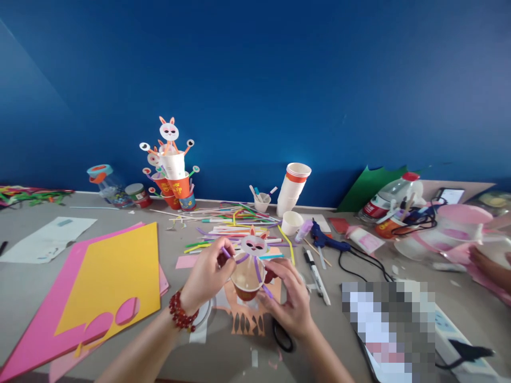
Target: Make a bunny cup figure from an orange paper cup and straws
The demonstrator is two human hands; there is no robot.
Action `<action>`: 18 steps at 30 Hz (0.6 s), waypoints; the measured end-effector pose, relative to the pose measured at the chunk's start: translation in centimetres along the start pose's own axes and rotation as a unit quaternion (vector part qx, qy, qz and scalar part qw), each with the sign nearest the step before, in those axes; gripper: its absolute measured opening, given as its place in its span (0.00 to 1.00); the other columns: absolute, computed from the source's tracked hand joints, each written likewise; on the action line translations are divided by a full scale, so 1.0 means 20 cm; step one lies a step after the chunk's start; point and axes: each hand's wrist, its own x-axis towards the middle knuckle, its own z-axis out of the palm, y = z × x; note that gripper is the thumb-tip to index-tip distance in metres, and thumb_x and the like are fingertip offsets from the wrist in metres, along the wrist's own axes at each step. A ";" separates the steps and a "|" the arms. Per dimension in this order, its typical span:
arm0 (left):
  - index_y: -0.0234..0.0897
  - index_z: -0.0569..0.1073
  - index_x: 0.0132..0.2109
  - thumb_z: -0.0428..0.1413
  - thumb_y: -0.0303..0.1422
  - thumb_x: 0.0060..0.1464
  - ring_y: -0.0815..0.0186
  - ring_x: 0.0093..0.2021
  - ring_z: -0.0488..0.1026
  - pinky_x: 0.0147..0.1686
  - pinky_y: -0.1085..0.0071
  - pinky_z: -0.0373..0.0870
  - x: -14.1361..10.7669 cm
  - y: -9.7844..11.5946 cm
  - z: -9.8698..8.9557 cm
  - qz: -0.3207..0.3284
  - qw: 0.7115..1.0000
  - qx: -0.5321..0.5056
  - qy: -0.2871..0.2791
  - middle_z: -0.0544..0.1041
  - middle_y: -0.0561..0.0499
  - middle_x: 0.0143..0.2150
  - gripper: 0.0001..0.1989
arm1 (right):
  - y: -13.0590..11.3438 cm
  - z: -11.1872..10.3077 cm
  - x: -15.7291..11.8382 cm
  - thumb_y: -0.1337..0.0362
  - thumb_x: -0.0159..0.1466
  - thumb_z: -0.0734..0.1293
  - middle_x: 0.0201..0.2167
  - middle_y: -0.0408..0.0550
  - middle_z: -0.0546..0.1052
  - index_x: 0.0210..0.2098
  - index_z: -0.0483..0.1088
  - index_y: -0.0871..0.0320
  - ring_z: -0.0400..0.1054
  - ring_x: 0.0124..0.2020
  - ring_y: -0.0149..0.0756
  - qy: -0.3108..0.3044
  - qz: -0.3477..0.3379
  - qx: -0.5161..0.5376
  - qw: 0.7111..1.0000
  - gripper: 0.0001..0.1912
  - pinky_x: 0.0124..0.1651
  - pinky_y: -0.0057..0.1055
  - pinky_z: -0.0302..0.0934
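Fingers first: on the left hand (214,268), thumb and index look pinched together on a purple straw (225,252) at the cup's left rim. Right hand (290,295) has its fingers curved along the cup's right side, next to another purple straw end (267,291), but honestly can't tell if they're clamped on straw or cup.

Paper cup (246,280) sits between the hands, just below the middle of the frame, with a rabbit face cutout (254,244) showing above its rim. Also can't tell if the cup touches the surface (223,361).

My read: this is the fiddly step of setting the straw arms on a rabbit cup, kinda like the decorated cups (173,166) at upper left. Next move probably calls for keeping the cup steady while evening up both straws, without knocking the face.
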 end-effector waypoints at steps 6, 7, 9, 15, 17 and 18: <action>0.40 0.64 0.36 0.49 0.24 0.54 0.68 0.29 0.67 0.30 0.73 0.62 0.00 0.02 -0.01 -0.002 1.000 -0.002 -0.005 0.68 0.56 0.29 0.05 | -0.03 -0.03 0.03 0.72 0.60 0.69 0.37 0.49 0.74 0.48 0.73 0.50 0.70 0.37 0.41 -0.014 -0.022 0.048 0.999 0.18 0.38 0.36 0.68; 0.40 0.64 0.36 0.49 0.24 0.54 0.68 0.28 0.66 0.30 0.73 0.61 0.00 0.02 -0.01 -0.002 1.000 -0.004 -0.006 0.68 0.56 0.29 0.05 | -0.03 -0.04 0.04 0.72 0.60 0.70 0.37 0.49 0.74 0.47 0.74 0.51 0.70 0.37 0.41 -0.024 -0.022 0.049 0.998 0.17 0.38 0.36 0.68; 0.40 0.64 0.35 0.49 0.24 0.54 0.68 0.28 0.66 0.29 0.73 0.61 0.00 0.03 -0.01 -0.001 1.000 -0.006 -0.007 0.67 0.56 0.29 0.05 | -0.02 -0.05 0.04 0.73 0.60 0.70 0.37 0.50 0.74 0.46 0.74 0.52 0.70 0.36 0.40 -0.048 -0.027 0.050 0.997 0.16 0.37 0.35 0.68; 0.40 0.64 0.36 0.49 0.25 0.53 0.69 0.28 0.66 0.28 0.74 0.60 -0.01 0.04 -0.02 -0.005 1.000 -0.007 -0.012 0.66 0.56 0.30 0.05 | 0.01 -0.07 0.04 0.74 0.59 0.70 0.37 0.50 0.74 0.46 0.74 0.54 0.71 0.35 0.38 -0.077 -0.058 0.056 0.994 0.16 0.37 0.33 0.68; 0.40 0.64 0.36 0.49 0.25 0.54 0.69 0.29 0.66 0.29 0.74 0.60 -0.01 0.04 -0.02 -0.002 1.000 -0.011 -0.010 0.67 0.56 0.30 0.05 | 0.02 -0.07 0.05 0.74 0.59 0.71 0.36 0.50 0.74 0.45 0.75 0.54 0.71 0.35 0.38 -0.073 -0.064 0.054 0.994 0.15 0.37 0.33 0.68; 0.40 0.64 0.36 0.49 0.25 0.54 0.69 0.29 0.66 0.29 0.74 0.61 -0.01 0.04 -0.02 -0.001 1.000 -0.013 -0.010 0.67 0.56 0.31 0.05 | 0.02 -0.07 0.05 0.74 0.59 0.71 0.36 0.50 0.74 0.44 0.75 0.54 0.71 0.35 0.38 -0.070 -0.065 0.053 0.994 0.15 0.38 0.33 0.68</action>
